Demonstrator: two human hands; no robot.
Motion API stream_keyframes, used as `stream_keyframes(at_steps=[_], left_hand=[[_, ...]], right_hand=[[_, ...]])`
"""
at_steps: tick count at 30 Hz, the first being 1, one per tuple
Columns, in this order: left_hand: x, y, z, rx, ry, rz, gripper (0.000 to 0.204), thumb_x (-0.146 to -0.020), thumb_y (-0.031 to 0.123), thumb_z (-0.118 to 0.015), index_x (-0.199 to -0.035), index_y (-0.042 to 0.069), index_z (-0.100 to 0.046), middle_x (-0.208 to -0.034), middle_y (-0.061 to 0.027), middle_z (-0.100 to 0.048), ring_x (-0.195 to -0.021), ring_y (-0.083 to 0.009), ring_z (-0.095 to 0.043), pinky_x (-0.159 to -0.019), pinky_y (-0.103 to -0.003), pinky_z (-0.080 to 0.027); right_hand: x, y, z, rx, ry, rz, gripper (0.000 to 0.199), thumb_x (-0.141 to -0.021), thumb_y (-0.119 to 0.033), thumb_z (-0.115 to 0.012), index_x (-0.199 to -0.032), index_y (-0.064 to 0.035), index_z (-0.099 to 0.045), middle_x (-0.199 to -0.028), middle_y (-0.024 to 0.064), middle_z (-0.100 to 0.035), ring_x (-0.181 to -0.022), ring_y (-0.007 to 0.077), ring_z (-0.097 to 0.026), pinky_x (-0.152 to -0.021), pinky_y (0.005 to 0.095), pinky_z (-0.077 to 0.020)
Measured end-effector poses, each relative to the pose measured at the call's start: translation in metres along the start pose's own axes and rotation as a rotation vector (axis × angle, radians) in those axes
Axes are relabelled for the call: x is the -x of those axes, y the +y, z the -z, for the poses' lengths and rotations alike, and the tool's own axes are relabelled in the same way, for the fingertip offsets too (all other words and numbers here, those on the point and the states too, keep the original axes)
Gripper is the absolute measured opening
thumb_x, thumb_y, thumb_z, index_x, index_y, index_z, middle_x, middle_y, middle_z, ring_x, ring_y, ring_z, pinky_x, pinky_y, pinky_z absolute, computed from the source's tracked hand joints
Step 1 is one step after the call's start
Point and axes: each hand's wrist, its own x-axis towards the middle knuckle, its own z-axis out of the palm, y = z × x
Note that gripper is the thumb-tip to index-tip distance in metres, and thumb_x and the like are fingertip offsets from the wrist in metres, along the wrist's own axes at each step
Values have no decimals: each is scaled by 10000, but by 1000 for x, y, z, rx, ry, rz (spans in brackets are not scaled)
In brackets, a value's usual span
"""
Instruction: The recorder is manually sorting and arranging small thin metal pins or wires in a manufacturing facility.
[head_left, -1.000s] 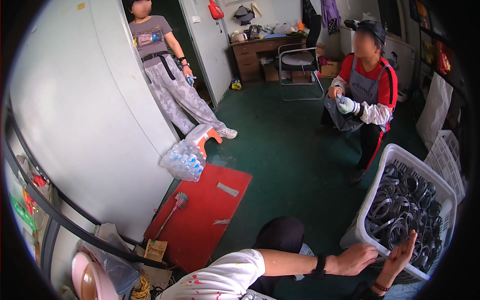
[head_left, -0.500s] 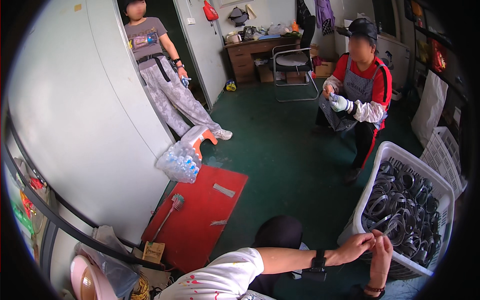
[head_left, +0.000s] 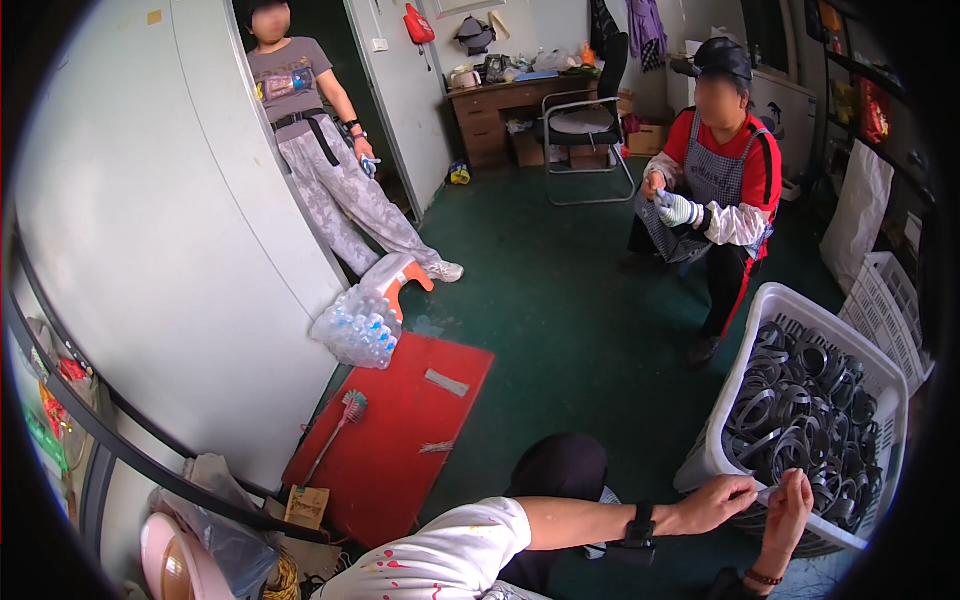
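My left hand (head_left: pixel 722 502), reaching in from the lower middle with a black strap on its wrist, is closed in a pinch. A beaded bracelet circles the wrist of my right hand (head_left: pixel 788 515), whose fingertips are pinched together and raised. A small gap separates the two hands. Whatever they hold is too thin or small to make out. Both are at the near side of a white plastic crate (head_left: pixel 712 432). Inside it lies a heap of dark grey ring-shaped bands (head_left: pixel 805 405), partly behind my right fingers.
A red board (head_left: pixel 400 440) on the green floor bears a brush (head_left: pixel 345 420) and two bundles of thin strips (head_left: pixel 447 382). Bagged bottles (head_left: pixel 358 325) lie beyond it. One person (head_left: pixel 725 180) crouches behind the crate; another (head_left: pixel 320 140) stands in the doorway.
My hands were together at the crate's near rim and have drawn slightly apart. My right hand has shifted a little to the right. The crouching person stays in place.
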Motion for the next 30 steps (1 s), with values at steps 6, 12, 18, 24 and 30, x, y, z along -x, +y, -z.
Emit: stream_keyframes(at_steps=[6, 12, 18, 24, 30], left_hand=[[5, -13, 1, 27, 3, 1, 286, -1047, 224, -531, -830, 41, -495, -736, 26, -439, -693, -76, -389, -637, -277, -359], [0, -6, 2, 369, 15, 215, 305, -1083, 337, -492, -857, 135, -520, -731, 85, -396, -663, -19, -356, -563, -208, -300], [-2, -9, 5, 619, -38, 344, 231, -1065, 369, -532, -937, 177, -550, -752, 111, -391, -630, -7, -313, -545, -195, -244], [0, -6, 7, 936, -137, 441, 219, -1065, 380, -527, -966, 186, -547, -736, 112, -347, -607, -7, -281, -537, -195, -211], [-1, -4, 7, 931, -193, 436, 219, -1075, 361, -509, -964, 178, -550, -733, 106, -351, -605, -12, -280, -535, -197, -216]], right_hand=[[-26, -3, 77, -192, 128, 168, 204, -1055, -265, -588, -1140, -81, -617, -910, -62, -561, -668, 4, -385, -566, 188, -331], [-10, 6, 32, 89, 23, -26, 257, -1043, -269, -608, -1176, -54, -652, -901, -63, -602, -677, -5, -434, -565, 178, -338], [23, -21, -69, 39, -140, -138, 284, -1033, -246, -611, -1190, -12, -641, -923, -3, -655, -801, 79, -613, -708, 239, -516], [16, -10, -57, 11, -198, -115, 203, -1031, -197, -612, -1085, -5, -648, -876, 3, -646, -734, 79, -597, -671, 237, -495], [11, 0, -47, 18, -148, -122, 182, -1037, -181, -599, -961, -21, -642, -819, -3, -626, -658, 72, -568, -600, 219, -453]])
